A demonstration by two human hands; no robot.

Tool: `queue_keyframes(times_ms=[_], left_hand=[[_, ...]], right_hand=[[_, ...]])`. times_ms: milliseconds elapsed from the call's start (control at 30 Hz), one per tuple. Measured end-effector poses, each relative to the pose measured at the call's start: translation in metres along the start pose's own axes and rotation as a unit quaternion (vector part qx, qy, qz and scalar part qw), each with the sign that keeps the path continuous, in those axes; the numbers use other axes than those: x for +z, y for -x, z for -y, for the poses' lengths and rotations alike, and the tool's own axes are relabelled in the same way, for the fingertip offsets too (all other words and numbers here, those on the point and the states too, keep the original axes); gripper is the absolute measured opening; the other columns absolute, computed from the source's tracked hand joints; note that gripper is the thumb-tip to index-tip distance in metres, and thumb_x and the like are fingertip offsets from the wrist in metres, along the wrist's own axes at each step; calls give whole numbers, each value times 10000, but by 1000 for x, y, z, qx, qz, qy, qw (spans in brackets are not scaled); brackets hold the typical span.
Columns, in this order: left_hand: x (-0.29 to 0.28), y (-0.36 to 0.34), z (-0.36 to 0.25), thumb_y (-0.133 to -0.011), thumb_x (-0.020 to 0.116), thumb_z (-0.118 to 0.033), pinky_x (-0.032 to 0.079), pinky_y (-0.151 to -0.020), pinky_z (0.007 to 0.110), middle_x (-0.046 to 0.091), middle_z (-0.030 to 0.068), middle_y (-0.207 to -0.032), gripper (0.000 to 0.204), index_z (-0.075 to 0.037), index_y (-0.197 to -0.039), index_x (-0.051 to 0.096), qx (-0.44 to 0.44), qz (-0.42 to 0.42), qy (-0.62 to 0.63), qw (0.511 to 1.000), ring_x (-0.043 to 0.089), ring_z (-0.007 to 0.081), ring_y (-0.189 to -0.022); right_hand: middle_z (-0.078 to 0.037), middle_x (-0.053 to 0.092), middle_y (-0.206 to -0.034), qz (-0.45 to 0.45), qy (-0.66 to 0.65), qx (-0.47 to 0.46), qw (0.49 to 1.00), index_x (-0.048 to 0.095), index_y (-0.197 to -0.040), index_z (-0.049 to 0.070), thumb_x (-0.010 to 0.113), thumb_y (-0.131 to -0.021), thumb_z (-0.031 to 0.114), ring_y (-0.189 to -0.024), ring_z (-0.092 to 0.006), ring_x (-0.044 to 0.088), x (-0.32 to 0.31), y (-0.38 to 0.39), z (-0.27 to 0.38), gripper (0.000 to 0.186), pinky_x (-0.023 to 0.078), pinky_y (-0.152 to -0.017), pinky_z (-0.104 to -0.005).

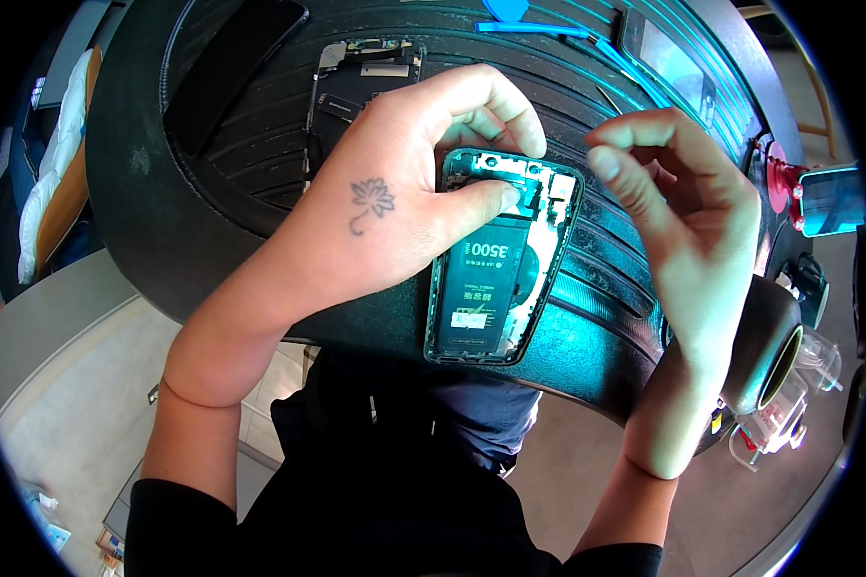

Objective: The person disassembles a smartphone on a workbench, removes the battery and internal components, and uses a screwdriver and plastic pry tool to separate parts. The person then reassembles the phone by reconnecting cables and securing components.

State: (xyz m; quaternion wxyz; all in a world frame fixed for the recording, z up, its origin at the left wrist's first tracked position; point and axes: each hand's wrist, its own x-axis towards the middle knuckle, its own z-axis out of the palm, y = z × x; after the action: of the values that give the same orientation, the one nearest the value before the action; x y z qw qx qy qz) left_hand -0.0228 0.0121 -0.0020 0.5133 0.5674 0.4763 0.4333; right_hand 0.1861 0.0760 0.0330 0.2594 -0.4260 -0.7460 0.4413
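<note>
An opened phone housing [505,351] lies near the front edge of the black table, its inside facing up. A black battery [481,279] fills much of its left side. My left hand [404,183] grips the housing's upper end, thumb pressed on the parts inside near the top and fingers bent around the upper edge. Just right of the housing, my right hand [683,183] is raised, thumb and forefinger tips brought together. Whether something tiny is between them does not show. Past my left wrist lies a removed phone screen assembly [385,70], partly hidden by that hand.
Blue pry tools [529,28] lie at the back. A dark phone [674,58] is at the back right, a dark flat slab [236,72] at the back left. By the right edge are a red suction cup [777,179], another phone [830,200] and a black cylinder [765,351].
</note>
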Motion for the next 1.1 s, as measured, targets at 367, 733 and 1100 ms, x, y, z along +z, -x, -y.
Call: queue_keyframes(times_ms=[367, 733, 1100], left_hand=[[1, 1, -1, -871, 662, 39, 482, -922, 258, 631, 28, -1041, 226, -19, -1083, 609, 0, -6, -18, 1000, 599, 91, -1004], [0, -1, 2, -868, 657, 41, 475, -933, 263, 625, 34, -1043, 225, -19, -1079, 607, 5, -6, -24, 1000, 597, 100, -1012], [6, 1, 9, -838, 666, 73, 480, -926, 286, 638, 56, -1059, 274, -7, -1092, 601, 35, -67, -134, 988, 617, 139, -1041]], right_hand=[[10, 667, -843, -6, -32, 71, 997, 689, -1009, -17, 787, -843, 13, -747, -17, 559, 15, 12, -7, 194, 434, -681, -162], [-4, 684, -895, -30, -76, 86, 993, 691, -1021, -11, 756, -884, 40, -821, -38, 601, 16, 12, -10, 160, 467, -760, -185], [-3, 641, -833, -219, 133, 45, 965, 713, -1022, 33, 757, -845, 37, -660, -63, 451, -16, 13, -63, 182, 403, -593, -206]])
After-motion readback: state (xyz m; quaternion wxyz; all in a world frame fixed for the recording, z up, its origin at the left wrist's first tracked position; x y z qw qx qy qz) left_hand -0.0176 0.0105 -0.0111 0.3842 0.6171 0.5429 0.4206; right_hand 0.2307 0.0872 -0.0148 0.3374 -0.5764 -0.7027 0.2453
